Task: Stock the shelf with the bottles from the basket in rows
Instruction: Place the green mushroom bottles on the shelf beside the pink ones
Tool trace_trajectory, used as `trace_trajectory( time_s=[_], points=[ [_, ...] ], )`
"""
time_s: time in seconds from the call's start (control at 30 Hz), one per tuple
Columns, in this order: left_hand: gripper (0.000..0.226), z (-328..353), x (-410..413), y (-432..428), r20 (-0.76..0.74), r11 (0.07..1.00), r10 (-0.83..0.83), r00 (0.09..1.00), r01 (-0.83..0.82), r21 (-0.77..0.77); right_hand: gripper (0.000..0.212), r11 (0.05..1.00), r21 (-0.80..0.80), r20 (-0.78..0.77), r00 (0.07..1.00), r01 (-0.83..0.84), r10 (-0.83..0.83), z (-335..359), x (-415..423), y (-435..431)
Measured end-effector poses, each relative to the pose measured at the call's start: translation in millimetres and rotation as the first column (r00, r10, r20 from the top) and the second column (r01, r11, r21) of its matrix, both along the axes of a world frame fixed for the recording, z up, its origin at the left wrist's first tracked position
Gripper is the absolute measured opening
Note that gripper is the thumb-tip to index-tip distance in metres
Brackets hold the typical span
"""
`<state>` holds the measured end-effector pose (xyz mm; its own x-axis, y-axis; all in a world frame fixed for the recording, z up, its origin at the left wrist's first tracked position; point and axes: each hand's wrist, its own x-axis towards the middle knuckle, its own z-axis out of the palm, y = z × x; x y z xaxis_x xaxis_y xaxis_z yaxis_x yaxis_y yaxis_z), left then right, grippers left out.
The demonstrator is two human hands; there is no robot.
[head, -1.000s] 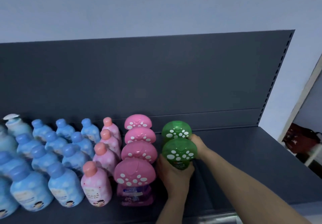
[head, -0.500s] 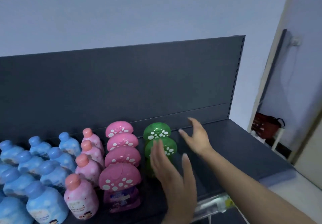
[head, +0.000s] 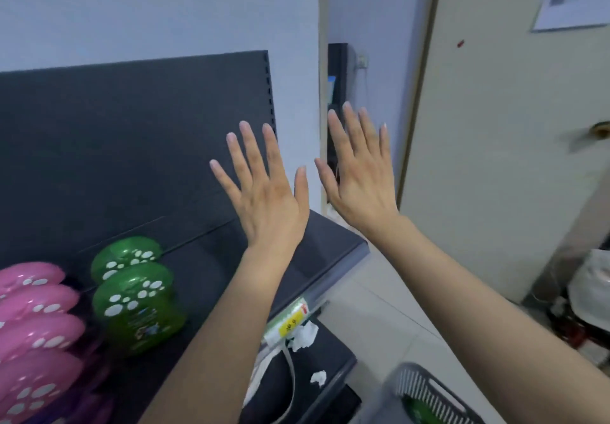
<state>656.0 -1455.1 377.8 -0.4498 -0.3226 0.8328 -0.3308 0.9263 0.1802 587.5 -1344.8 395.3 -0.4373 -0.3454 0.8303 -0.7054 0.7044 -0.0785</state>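
Observation:
Two green bottles with white-spotted mushroom caps stand one behind the other on the dark shelf [head: 204, 268]: the front green bottle [head: 140, 305] and the rear green bottle [head: 123, 253]. Left of them runs a row of pink mushroom-cap bottles [head: 36, 324]. My left hand [head: 264, 192] hovers above the shelf's right end with fingers spread and straight, holding nothing. Beside it my right hand [head: 359, 176] is raised the same way, past the shelf's edge. The grey slatted basket [head: 425, 394] sits at the bottom right with something green inside.
A beige door [head: 511, 126] with a brass knob [head: 599, 128] stands to the right. White bags and clutter [head: 591, 291] lie on the tiled floor near it. A yellow price label [head: 292, 321] and torn paper hang on the shelf's front rail.
Both hands let go of the front green bottle, lifted up and swung right with fingers spread. The view turned right, bringing the door and basket into sight.

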Motion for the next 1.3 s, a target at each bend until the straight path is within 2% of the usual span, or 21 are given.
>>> trace_trajectory(
  time_s=[0.23,0.43,0.67,0.77,0.9,1.0,1.07,1.17,1.23,1.3],
  points=[
    [0.066,-54.4,-67.7,118.6,0.121,0.97,-0.241,0.963,0.236,0.05,0.059,0.985,0.018,0.155,0.973,0.17,-0.171,-73.3,-49.6,117.6],
    [0.067,-174.9,-103.2,202.3,0.351,0.94,-0.338,0.873,0.297,0.167,0.063,0.976,0.135,0.467,0.857,0.174,-0.217,-202.6,-72.9,203.7],
    [0.067,-334.2,-108.1,249.8,0.679,0.929,-0.369,0.635,0.228,0.292,0.062,0.929,0.334,0.701,0.616,0.162,-0.36,-370.5,-70.5,250.4],
    [0.065,-398.9,-110.1,262.9,0.749,0.906,-0.42,0.512,0.19,0.379,0.057,0.886,0.43,0.722,0.522,0.175,-0.454,-443.6,-63.1,257.5],
    [0.063,-491.3,-110.6,276.0,0.824,0.88,-0.474,0.311,0.144,0.452,0.066,0.839,0.532,0.756,0.382,0.114,-0.531,-537.3,-49.0,263.3],
    [0.069,-559.5,-111.8,283.1,0.834,0.856,-0.513,0.205,0.05,0.514,0.065,0.817,0.575,0.774,0.299,0.039,-0.558,-605.3,-42.3,268.7],
    [0.076,-598.7,-113.8,288.4,0.812,0.811,-0.563,0.156,-0.086,0.579,0.067,0.795,0.607,0.766,0.255,0.015,-0.59,-644.8,-43.3,270.4],
    [0.093,-649.3,-108.6,296.2,0.739,0.666,-0.649,0.179,-0.337,0.666,0.066,0.761,0.649,0.736,0.246,0.007,-0.63,-691.4,-49.8,268.7],
    [0.074,-681.3,-106.1,301.1,0.671,0.514,-0.699,0.247,-0.479,0.712,0.063,0.763,0.644,0.73,0.258,0.048,-0.633,-710.7,-56.1,266.9],
    [0.052,-701.0,-109.8,308.6,0.543,0.29,-0.784,0.299,-0.597,0.748,0.061,0.762,0.641,0.721,0.268,0.089,-0.639,-725.8,-62.5,265.9]
  ],
)
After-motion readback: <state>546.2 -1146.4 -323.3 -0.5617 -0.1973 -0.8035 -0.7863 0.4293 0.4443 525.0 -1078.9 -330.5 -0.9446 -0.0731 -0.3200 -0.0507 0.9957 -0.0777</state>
